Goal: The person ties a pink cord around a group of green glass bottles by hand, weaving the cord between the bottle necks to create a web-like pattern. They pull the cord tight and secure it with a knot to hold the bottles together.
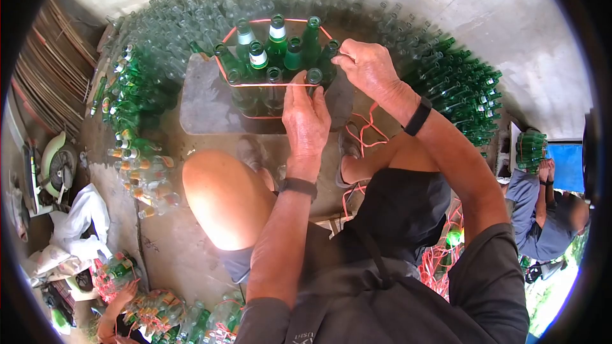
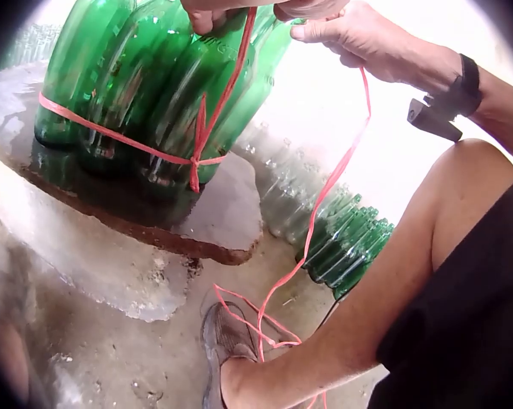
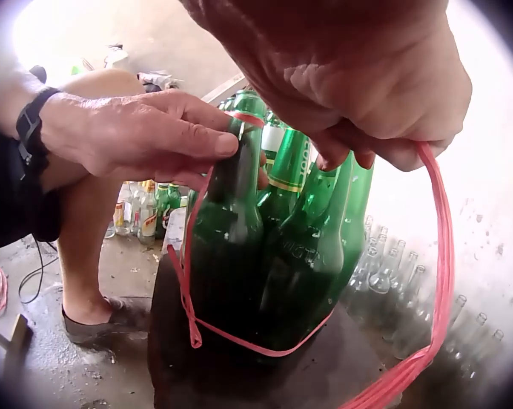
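Green bottles (image 1: pixel 277 41) stand upright in a tight cluster on a grey slab (image 1: pixel 204 102). Pink string (image 1: pixel 271 85) runs round their necks, and another loop of string (image 2: pixel 124 136) with a knot circles their lower part. My left hand (image 1: pixel 306 118) holds a near bottle's neck, with thumb and fingers on either side of it in the right wrist view. At the right side of the cluster, my right hand (image 1: pixel 370 67) pinches the string beside a bottle top. From that hand, a strand of string (image 3: pixel 439 247) hangs down. The right fingertips are partly hidden.
Many bottles (image 1: pixel 459 89) stand on the floor around the slab. Loose string (image 1: pixel 366 130) trails to the floor beside a shoe (image 2: pixel 226 336). Other people's arms (image 1: pixel 118 302) and bundled bottles (image 1: pixel 530 151) are at the edges. A wheel (image 1: pixel 58 165) stands at the left.
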The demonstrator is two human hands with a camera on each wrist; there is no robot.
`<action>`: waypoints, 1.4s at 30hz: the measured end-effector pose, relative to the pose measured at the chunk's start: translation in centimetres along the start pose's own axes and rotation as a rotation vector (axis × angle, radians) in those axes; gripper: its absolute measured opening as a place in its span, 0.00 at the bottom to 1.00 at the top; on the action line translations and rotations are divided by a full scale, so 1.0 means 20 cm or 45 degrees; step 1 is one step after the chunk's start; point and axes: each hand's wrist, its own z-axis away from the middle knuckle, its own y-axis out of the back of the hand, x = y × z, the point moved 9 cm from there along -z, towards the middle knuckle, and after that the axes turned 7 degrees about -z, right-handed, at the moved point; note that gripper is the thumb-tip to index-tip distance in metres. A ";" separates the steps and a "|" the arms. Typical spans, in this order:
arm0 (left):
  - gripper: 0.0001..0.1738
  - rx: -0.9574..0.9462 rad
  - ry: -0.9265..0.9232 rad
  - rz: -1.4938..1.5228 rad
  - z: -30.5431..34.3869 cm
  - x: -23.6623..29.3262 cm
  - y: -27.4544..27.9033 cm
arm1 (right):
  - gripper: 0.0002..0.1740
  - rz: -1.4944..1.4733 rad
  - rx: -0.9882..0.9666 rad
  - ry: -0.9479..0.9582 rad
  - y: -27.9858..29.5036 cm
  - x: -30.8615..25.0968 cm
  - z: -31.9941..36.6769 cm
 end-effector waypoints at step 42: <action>0.21 0.004 0.030 0.028 0.01 -0.07 -0.03 | 0.06 0.198 -0.396 0.089 -0.11 -0.34 0.12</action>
